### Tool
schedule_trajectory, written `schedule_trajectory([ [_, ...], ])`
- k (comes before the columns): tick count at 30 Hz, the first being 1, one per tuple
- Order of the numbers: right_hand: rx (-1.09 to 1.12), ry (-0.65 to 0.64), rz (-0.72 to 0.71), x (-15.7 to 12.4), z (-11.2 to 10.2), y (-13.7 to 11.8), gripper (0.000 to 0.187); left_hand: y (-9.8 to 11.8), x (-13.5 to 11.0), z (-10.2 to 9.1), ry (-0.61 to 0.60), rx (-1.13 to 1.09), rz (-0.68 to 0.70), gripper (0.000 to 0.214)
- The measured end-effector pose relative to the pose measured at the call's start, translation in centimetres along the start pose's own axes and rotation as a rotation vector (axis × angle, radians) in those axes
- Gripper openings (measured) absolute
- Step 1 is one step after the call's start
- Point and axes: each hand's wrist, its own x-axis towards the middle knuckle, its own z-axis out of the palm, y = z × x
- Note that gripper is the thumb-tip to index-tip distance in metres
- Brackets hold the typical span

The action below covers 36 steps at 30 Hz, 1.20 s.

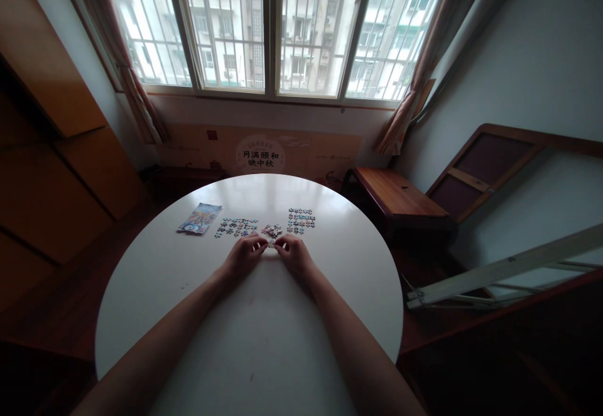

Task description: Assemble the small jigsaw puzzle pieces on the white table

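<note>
Both of my hands meet near the middle of a round white table (pixel 264 340). My left hand (pixel 245 251) and my right hand (pixel 294 254) are closed in pinches on a small jigsaw puzzle piece (pixel 271 244) between them; its picture is too small to make out. Just beyond the fingertips lies a small heap of puzzle pieces (pixel 272 230). Loose pieces (pixel 240 226) are spread in rough rows to the left of the heap. On its right, more pieces (pixel 301 220) lie in neater rows. A colourful printed picture packet (pixel 201 218) rests flat at the far left.
A barred window (pixel 268 32) with tied curtains (pixel 136 102) is behind the table. Beneath it stands a printed cardboard panel (pixel 259 149). To the right are a wooden bench (pixel 396 191) and a leaning wooden frame (pixel 485 164). Orange cabinets (pixel 51 152) line the left.
</note>
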Motion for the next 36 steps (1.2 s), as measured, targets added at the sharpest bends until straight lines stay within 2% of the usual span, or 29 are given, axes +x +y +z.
schedule_trajectory([
  [36, -0.02, -0.002, 0.014, 0.01, -0.03, -0.31, 0.009, 0.03, -0.03, -0.05, -0.005, 0.003, -0.019, 0.016],
])
